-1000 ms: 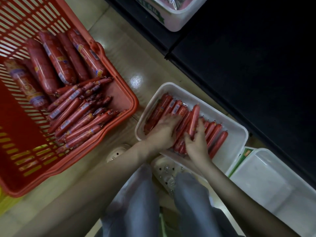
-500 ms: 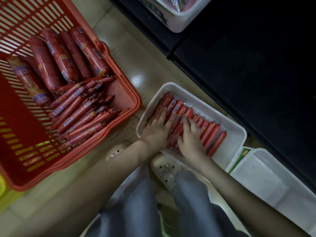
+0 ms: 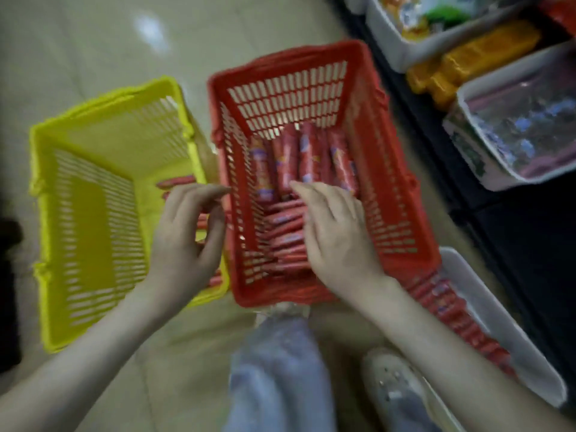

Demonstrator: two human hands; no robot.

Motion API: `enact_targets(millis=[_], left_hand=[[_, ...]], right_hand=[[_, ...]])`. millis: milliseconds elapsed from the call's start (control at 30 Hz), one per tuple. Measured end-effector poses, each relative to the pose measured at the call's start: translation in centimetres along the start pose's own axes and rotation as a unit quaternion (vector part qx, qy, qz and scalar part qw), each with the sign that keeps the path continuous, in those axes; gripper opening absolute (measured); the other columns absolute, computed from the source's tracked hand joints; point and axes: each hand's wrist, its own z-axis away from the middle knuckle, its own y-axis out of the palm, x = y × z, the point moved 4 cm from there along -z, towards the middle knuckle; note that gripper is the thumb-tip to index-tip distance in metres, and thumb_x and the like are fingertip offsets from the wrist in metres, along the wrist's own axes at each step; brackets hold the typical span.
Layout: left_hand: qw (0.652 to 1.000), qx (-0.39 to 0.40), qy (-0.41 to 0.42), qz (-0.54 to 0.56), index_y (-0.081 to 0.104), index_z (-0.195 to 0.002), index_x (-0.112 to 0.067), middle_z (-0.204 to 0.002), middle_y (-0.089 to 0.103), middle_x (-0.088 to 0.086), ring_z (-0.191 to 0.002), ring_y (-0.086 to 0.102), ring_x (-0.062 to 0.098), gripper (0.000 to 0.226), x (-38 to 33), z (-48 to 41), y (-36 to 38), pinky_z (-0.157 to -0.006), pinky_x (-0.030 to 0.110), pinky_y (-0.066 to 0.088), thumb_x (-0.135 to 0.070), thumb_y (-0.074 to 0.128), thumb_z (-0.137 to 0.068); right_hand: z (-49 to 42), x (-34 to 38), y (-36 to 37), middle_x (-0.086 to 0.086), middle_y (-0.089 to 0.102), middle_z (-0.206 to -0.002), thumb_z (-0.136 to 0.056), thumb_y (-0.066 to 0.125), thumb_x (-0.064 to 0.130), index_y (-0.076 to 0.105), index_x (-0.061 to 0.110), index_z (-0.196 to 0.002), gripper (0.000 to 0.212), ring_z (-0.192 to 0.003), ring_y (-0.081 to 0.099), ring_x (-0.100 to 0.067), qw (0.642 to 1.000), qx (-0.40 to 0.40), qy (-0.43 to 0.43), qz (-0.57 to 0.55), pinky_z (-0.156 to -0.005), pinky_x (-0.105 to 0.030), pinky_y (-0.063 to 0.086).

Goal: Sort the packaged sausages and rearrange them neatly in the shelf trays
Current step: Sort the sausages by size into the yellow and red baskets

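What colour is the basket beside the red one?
Yellow; the basket shows best in the head view.

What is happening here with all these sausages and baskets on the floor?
A person crouches over two baskets. The right hand reaches into the red basket, spread open over the thin sausages; thicker sausages lie at its far end. The left hand hovers over the edge of the yellow basket and seems to hold nothing. A white tray beside the red basket holds a row of sausages.
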Motion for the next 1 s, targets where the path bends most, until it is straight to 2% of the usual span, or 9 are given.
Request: enact_targets(millis=[100, 167, 233, 300, 367, 500, 767, 900, 1000], left_hand=[[0.991, 0.036, -0.092, -0.086, 0.052, -0.123, 0.004, -0.113, 0.055, 0.023, -0.106, 0.05, 0.032, 0.038, 11.4, 1.9, 2.3, -0.097, 0.027, 0.035, -0.009, 0.054, -0.087], [0.962, 0.138, -0.176, -0.157, 0.041, -0.138, 0.003, -0.131, 0.045, 0.029, -0.12, 0.044, 0.041, 0.066, 18.5, 3.9, 4.9, -0.105, 0.038, 0.031, -0.015, 0.068, -0.08], [0.905, 0.286, -0.232, -0.216, 0.022, -0.149, -0.003, -0.148, 0.028, 0.026, -0.133, 0.033, 0.041, 0.094, 23.4, 6.2, 7.6, -0.111, 0.045, 0.027, -0.035, 0.074, -0.078], [0.838, 0.422, -0.215, -0.271, 0.005, -0.153, -0.01, -0.154, 0.016, 0.02, -0.14, 0.023, 0.034, 0.096, 25.9, 8.3, 9.8, -0.115, 0.047, 0.022, -0.047, 0.062, -0.085], [0.806, 0.491, -0.168, -0.284, 0.006, -0.152, -0.012, -0.151, 0.022, 0.016, -0.138, 0.027, 0.032, 0.09, 26.8, 9.9, 11.5, -0.113, 0.045, 0.026, -0.047, 0.057, -0.087], [0.791, 0.546, -0.101, -0.257, 0.016, -0.148, -0.008, -0.14, 0.031, 0.016, -0.129, 0.034, 0.033, 0.1, 27.8, 11.9, 13.6, -0.106, 0.041, 0.035, -0.044, 0.071, -0.073], [0.704, 0.657, -0.048, -0.265, -0.02, -0.15, -0.016, -0.156, 0.002, 0.013, -0.144, 0.01, 0.03, 0.133, 30.2, 12.4, 13.4, -0.118, 0.042, 0.015, -0.059, 0.075, -0.066], [0.727, 0.602, 0.023, -0.329, -0.023, -0.148, -0.011, -0.155, 0.009, 0.013, -0.14, 0.018, 0.031, 0.136, 30.5, 13.4, 13.3, -0.114, 0.041, 0.024, -0.059, 0.075, -0.067], [0.728, 0.611, 0.002, -0.31, -0.007, -0.15, -0.006, -0.147, 0.024, 0.014, -0.132, 0.033, 0.03, 0.132, 30.4, 12.3, 13.9, -0.104, 0.039, 0.037, -0.055, 0.08, -0.064]], right_hand=[[-4.6, 4.3, 6.1, -0.011, 0.056, -0.129, -0.09, 0.046, 0.022, 0.053, 0.007, -0.133, 0.046, -0.119, 0.045, -0.023, 0.996, 0.059, -0.065, 0.002, -0.101, -0.038, 0.031], [-6.3, 6.0, 10.5, -0.011, 0.052, -0.135, -0.091, 0.043, 0.028, 0.049, 0.008, -0.137, 0.05, -0.126, 0.041, -0.022, 0.988, 0.118, -0.095, 0.007, -0.105, -0.039, 0.027], [-6.5, 6.7, 14.6, -0.009, 0.05, -0.14, -0.092, 0.039, 0.029, 0.048, 0.015, -0.139, 0.05, -0.131, 0.038, -0.022, 0.976, 0.179, -0.119, 0.033, -0.109, -0.044, 0.021], [-5.6, 6.6, 17.6, -0.008, 0.051, -0.14, -0.093, 0.038, 0.029, 0.051, 0.02, -0.137, 0.048, -0.134, 0.039, -0.025, 0.958, 0.223, -0.152, 0.091, -0.11, -0.051, 0.014], [-4.6, 6.0, 19.1, -0.006, 0.055, -0.137, -0.093, 0.039, 0.031, 0.054, 0.018, -0.135, 0.046, -0.134, 0.042, -0.025, 0.939, 0.252, -0.177, 0.154, -0.111, -0.058, 0.01], [-4.7, 5.6, 19.4, -0.005, 0.058, -0.133, -0.094, 0.036, 0.037, 0.056, 0.016, -0.133, 0.048, -0.134, 0.041, -0.025, 0.937, 0.251, -0.164, 0.178, -0.113, -0.062, 0.009], [-4.8, 5.6, 19.6, -0.004, 0.062, -0.123, -0.093, 0.041, 0.035, 0.062, 0.015, -0.126, 0.044, -0.133, 0.041, -0.028, 0.94, 0.249, -0.162, 0.166, -0.112, -0.062, 0.016], [-4.6, 5.6, 19.7, -0.003, 0.062, -0.122, -0.091, 0.043, 0.035, 0.063, 0.016, -0.125, 0.043, -0.134, 0.04, -0.027, 0.94, 0.248, -0.161, 0.169, -0.111, -0.061, 0.018], [-4.6, 5.6, 19.7, -0.003, 0.063, -0.12, -0.089, 0.044, 0.034, 0.063, 0.016, -0.124, 0.044, -0.134, 0.04, -0.028, 0.939, 0.248, -0.163, 0.173, -0.112, -0.06, 0.018]])
